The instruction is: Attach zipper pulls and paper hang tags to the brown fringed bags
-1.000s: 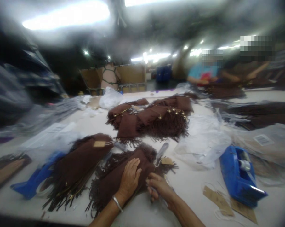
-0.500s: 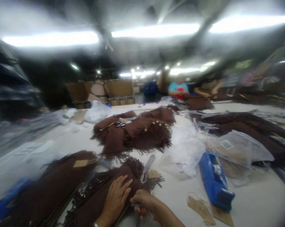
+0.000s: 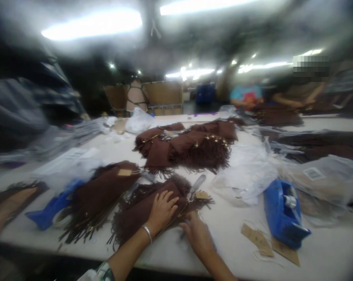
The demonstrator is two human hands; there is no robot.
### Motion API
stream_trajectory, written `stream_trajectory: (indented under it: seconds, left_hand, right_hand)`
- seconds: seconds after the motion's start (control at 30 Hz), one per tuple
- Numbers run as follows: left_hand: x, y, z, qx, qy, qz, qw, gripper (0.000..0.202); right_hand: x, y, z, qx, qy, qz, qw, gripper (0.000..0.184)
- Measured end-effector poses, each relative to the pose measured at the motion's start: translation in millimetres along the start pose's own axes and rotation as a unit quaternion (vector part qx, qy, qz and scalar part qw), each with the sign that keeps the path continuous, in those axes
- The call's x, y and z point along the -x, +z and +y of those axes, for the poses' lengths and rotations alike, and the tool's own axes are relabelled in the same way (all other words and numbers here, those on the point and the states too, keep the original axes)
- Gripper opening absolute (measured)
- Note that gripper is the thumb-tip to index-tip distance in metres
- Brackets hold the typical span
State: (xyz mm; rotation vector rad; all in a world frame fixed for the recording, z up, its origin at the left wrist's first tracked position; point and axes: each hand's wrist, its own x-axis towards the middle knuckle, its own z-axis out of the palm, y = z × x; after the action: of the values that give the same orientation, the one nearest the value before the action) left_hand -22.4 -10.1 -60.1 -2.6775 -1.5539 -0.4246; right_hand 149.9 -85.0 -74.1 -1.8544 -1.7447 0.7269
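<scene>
Tagged fringed piece [image 3: 106, 187] at left; main brown fringed piece [image 3: 138, 212] by bench [image 3: 229, 234] front edge, long axis slanting front-left to back-right; left hand [image 3: 162, 210] spread on it, ungrasping; right hand [image 3: 196, 230] at its right side, blurred, can't tell grip; blue tape dispenser [image 3: 272, 214] farther right.

Rightward of the right grip [image 3: 198, 233], tabletop [image 3: 227, 224] lies open until tags [image 3: 256, 237] and blue dispenser [image 3: 273, 212].
</scene>
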Motion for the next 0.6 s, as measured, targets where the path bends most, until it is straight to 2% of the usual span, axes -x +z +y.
stream_trajectory:
  seconds: [0.1, 0.27, 0.47, 0.6]
  left_hand:
    - [1.0, 2.1, -1.3, 0.007, 0.002, 0.007, 1.0, 0.033]
    - [1.9, 4.6, -2.9, 0.016, -0.001, 0.023, 1.0, 0.033]
    - [2.3, 1.7, -1.9, 0.025, -0.001, 0.027, 0.999, 0.033]
    - [2.2, 3.3, -2.3, 0.026, -0.003, 0.025, 0.999, 0.033]
  right_hand:
    - [3.1, -9.5, 1.4, 0.113, -0.02, -0.03, 0.993, 0.014]
    - [-1.0, -19.2, 3.9, 0.18, -0.05, -0.01, 0.982, 0.026]
    - [-7.5, -14.2, 10.8, 0.092, -0.058, -0.048, 0.993, 0.024]
    - [-10.0, -18.9, 14.0, 0.018, -0.083, -0.083, 0.993, 0.021]
